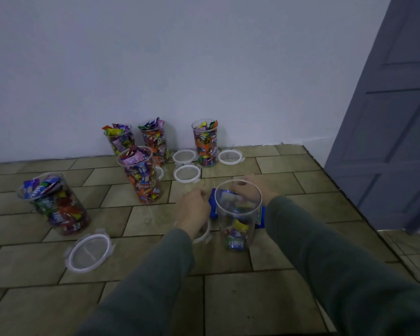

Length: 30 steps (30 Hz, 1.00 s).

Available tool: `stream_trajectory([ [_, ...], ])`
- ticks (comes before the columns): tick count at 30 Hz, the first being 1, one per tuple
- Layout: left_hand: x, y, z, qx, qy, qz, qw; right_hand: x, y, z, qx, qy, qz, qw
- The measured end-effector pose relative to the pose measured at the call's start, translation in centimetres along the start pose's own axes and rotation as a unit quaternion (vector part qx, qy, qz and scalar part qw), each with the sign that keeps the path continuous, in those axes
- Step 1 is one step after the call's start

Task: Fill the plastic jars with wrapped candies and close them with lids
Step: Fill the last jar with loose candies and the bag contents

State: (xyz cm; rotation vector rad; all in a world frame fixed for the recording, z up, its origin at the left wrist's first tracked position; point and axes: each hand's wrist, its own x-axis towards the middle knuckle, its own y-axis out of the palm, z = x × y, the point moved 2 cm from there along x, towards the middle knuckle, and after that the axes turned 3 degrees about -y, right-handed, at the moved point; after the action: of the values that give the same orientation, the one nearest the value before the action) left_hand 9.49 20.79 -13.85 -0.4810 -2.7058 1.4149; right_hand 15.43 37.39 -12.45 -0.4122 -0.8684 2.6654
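A clear plastic jar [238,221] stands on the floor in front of me, with a few wrapped candies [237,235] at its bottom. Behind it lies a blue candy bag [212,207]. My left hand [192,210] has curled fingers at the bag's left edge and seems to hold it. My right hand [255,189] is behind the jar's rim, its fingers pinching the top of the bag. A lid [204,235] lies partly under my left wrist.
Several open jars full of candies stand around: one at the left [56,204], one in the middle [141,175], three by the wall [205,141]. Loose lids lie at the front left [90,253] and near the wall [187,173], [230,156]. A door [386,141] is on the right.
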Motion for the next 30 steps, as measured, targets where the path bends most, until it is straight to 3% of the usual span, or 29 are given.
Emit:
stream_trajectory([
  [4,1.7,0.3,-0.4,0.036,-0.025,0.091,0.995,0.0,1.8,0.5,0.053,0.029,0.033,0.998],
  [8,2.9,0.8,-0.4,-0.027,-0.031,0.122,0.992,0.1,2.1,0.5,0.091,0.041,0.026,0.995],
  [13,3.0,0.3,-1.7,-0.201,-0.025,0.108,0.973,0.3,2.1,0.4,0.203,0.034,0.000,0.979],
  [17,2.5,-0.2,-3.4,-0.369,-0.040,0.148,0.917,0.0,0.5,1.9,0.152,0.024,-0.049,0.987],
  [20,2.0,-1.0,-4.9,-0.374,0.019,0.093,0.922,-0.6,-0.6,3.2,0.122,-0.030,-0.063,0.990],
  [24,1.0,-2.1,-5.9,-0.362,0.069,0.047,0.928,-0.9,-1.8,4.1,0.000,-0.064,-0.098,0.993],
  [27,0.6,-2.9,-5.7,-0.264,0.100,-0.025,0.959,-1.6,-3.0,4.2,-0.090,-0.088,-0.136,0.983],
  [30,0.3,-3.4,-5.7,-0.203,0.134,-0.071,0.967,-2.4,-3.9,4.2,-0.118,-0.094,-0.158,0.976],
])
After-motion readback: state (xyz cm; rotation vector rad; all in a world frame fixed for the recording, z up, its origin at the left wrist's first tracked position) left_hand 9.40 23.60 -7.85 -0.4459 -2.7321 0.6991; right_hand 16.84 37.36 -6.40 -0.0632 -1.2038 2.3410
